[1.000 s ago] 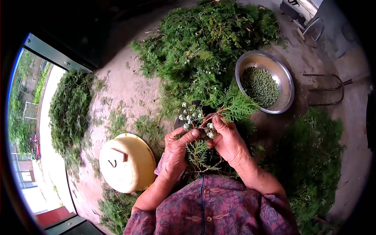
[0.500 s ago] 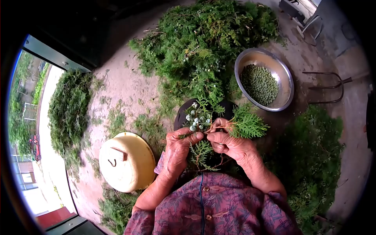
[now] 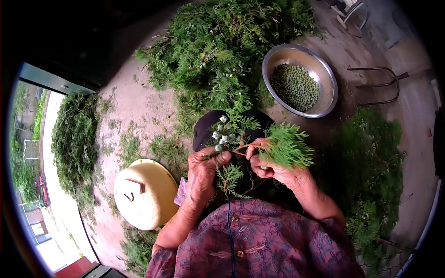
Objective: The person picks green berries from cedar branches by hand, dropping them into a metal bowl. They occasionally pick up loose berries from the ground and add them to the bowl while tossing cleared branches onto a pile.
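Note:
My left hand (image 3: 202,173) is closed, its thumb and fingers pinching a cypress sprig (image 3: 230,172) in front of my chest. A cluster of pale blue-green cones (image 3: 221,134) stands just above the left fingertips. My right hand (image 3: 276,169) is curled shut beside the sprig's reddish twig (image 3: 241,149). Between its fingers shows a small pale green cone (image 3: 263,167), partly hidden. A bright green leafy spray (image 3: 289,146) lies over the back of the right hand and covers some of its fingers.
A steel basin (image 3: 330,88) holding many green cones (image 3: 296,85) stands ahead right. Cut branches (image 3: 218,51) are heaped ahead, with more foliage at left (image 3: 74,139) and right (image 3: 371,171). An upturned cream tub (image 3: 155,199) sits left. A metal fork (image 3: 394,85) lies far right.
My right hand has drawn slightly away from the left, and a pale cone now shows in its fingers. The leafy spray has tilted over the right hand. The whole view has shifted a little.

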### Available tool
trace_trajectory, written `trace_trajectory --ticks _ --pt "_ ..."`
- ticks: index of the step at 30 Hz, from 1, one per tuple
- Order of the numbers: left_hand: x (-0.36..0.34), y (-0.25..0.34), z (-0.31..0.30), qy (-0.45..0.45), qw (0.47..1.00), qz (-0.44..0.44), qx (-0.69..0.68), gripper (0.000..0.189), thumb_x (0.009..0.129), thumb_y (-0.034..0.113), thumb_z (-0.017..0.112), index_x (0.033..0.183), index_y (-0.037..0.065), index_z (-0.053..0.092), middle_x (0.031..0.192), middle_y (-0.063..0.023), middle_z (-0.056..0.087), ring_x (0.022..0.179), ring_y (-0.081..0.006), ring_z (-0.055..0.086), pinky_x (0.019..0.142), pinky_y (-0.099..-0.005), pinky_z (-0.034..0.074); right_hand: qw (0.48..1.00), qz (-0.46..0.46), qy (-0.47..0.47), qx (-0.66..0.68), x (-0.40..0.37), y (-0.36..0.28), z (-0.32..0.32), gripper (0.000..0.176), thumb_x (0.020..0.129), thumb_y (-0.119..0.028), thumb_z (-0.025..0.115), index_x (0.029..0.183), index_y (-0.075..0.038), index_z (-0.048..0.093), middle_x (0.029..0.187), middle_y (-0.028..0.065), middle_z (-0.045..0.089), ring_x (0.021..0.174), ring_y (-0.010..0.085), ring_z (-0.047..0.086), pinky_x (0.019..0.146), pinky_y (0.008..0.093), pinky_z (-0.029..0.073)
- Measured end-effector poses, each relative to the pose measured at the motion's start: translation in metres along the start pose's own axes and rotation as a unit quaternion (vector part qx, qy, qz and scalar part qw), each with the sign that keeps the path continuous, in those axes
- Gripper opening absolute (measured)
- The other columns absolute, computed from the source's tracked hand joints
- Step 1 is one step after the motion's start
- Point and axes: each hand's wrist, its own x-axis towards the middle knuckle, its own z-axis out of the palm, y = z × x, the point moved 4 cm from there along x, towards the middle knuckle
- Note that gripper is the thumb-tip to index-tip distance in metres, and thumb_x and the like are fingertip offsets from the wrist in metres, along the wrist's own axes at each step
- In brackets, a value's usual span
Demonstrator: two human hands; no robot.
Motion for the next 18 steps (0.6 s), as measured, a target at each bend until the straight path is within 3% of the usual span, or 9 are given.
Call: trace_trajectory --ticks 1,3,4,7,10,13,15,17,18 --pt "0.007 -0.008 -0.006 -0.006 0.985 -0.077 -0.154 0.009 0.077 0.008 0.064 0.083 0.000 0.065 0.071 -0.0021 0.062 0.065 -0.0098 0.057 0.061 -0.0229 0.046 0.999 0.011 0.052 0.010 -0.008 -0.002 -0.007 0.010 0.082 -0.009 0.063 0.088 -0.005 0.056 0.063 -0.0016 0.048 0.047 0.0064 0.041 0.040 0.0182 0.025" --pt "0.005 0.006 -0.013 -0.021 0.999 0.010 -0.038 0.011 0.078 0.010 0.063 0.084 0.001 0.065 0.071 -0.0021 0.062 0.064 -0.0096 0.056 0.060 -0.0226 0.045 0.997 -0.059 0.043 0.012 -0.018 -0.019 -0.029 0.007 0.084 -0.006 0.059 0.090 -0.004 0.057 0.064 -0.0008 0.049 0.048 0.0071 0.043 0.040 0.0183 0.027" --pt "0.001 0.005 -0.008 -0.024 0.980 -0.072 -0.183 0.014 0.078 0.011 0.064 0.087 0.001 0.065 0.074 -0.0032 0.063 0.064 -0.0102 0.057 0.060 -0.0235 0.047 0.991 -0.086 0.097 0.022 -0.021 -0.026 -0.041 0.006 0.085 -0.006 0.058 0.091 -0.005 0.057 0.064 0.0004 0.050 0.050 0.0086 0.046 0.040 0.0192 0.030" --pt "0.009 -0.004 -0.013 -0.030 0.982 -0.054 -0.177 0.015 0.077 0.011 0.065 0.089 0.001 0.064 0.077 -0.0049 0.064 0.064 -0.0118 0.059 0.061 -0.0250 0.049 0.963 -0.130 0.218 0.089 -0.023 -0.045 -0.075 0.006 0.085 -0.005 0.056 0.091 -0.003 0.056 0.076 0.0045 0.056 0.062 0.0142 0.052 0.049 0.0226 0.039" --pt "0.010 -0.001 -0.009 -0.013 0.965 -0.077 -0.250 0.017 0.077 0.011 0.065 0.090 0.001 0.062 0.076 -0.0056 0.063 0.063 -0.0152 0.060 0.059 -0.0275 0.051 0.895 -0.212 0.351 0.173 -0.021 -0.061 -0.134 0.011 0.085 -0.004 0.057 0.096 -0.002 0.054 0.088 0.0079 0.056 0.075 0.0205 0.054 0.055 0.0263 0.043" --pt "0.009 -0.008 -0.019 -0.024 0.962 -0.068 -0.263 0.017 0.078 0.012 0.065 0.090 0.001 0.061 0.074 -0.0052 0.062 0.061 -0.0147 0.058 0.058 -0.0274 0.051 0.862 -0.302 0.352 0.206 -0.018 -0.098 -0.175 0.024 0.091 -0.014 0.051 0.109 0.001 0.047 0.108 0.0120 0.049 0.088 0.0283 0.053 0.077 0.0407 0.054" --pt "0.009 -0.010 -0.020 -0.012 0.961 -0.062 -0.268 0.016 0.079 0.012 0.065 0.089 0.001 0.060 0.073 -0.0049 0.061 0.060 -0.0142 0.058 0.058 -0.0271 0.050 0.836 -0.360 0.369 0.189 -0.021 -0.123 -0.193 0.036 0.094 -0.020 0.043 0.120 0.005 0.039 0.121 0.0181 0.044 0.108 0.0362 0.046 0.094 0.0517 0.044" --pt "0.009 -0.012 -0.019 0.011 0.962 -0.057 -0.267 0.015 0.079 0.012 0.065 0.088 0.002 0.060 0.073 -0.0045 0.061 0.059 -0.0137 0.057 0.057 -0.0267 0.050 0.825 -0.380 0.370 0.195 -0.026 -0.140 -0.221 0.037 0.097 -0.019 0.035 0.125 0.005 0.034 0.129 0.0208 0.038 0.117 0.0397 0.039 0.098 0.0538 0.039" --pt "0.009 -0.015 -0.021 0.013 0.962 -0.066 -0.266 0.014 0.079 0.012 0.065 0.088 0.001 0.060 0.074 -0.0049 0.061 0.060 -0.0136 0.057 0.058 -0.0265 0.050 0.814 -0.379 0.383 0.218 -0.031 -0.147 -0.237 0.036 0.096 -0.016 0.033 0.124 0.006 0.036 0.128 0.0197 0.040 0.116 0.0369 0.041 0.097 0.0521 0.041"
